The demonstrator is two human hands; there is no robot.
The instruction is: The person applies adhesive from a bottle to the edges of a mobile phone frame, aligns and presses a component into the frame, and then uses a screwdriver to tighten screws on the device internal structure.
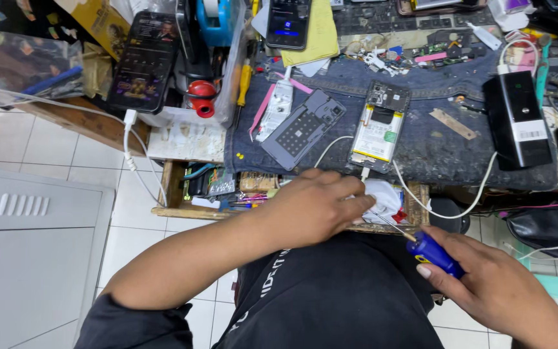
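My left hand (314,207) reaches into the open wooden drawer (174,187) under the bench, its fingers closed around a white crumpled cloth or bag (385,197). My right hand (492,284) grips a blue-handled screwdriver (434,253) whose thin shaft points up-left toward the left fingers. On the dark mat (434,148) above lies an opened phone (380,126) with its battery showing and a white cable (447,207) plugged into its lower end. The grey back cover (303,128) lies beside it.
A black power bank (518,119) stands at the right. A phone with a lit screen (144,61) charges at the left; another phone (289,22) lies at the top. A yellow-handled screwdriver (245,84), small parts and cables crowd the bench. A grey cabinet (33,258) stands lower left.
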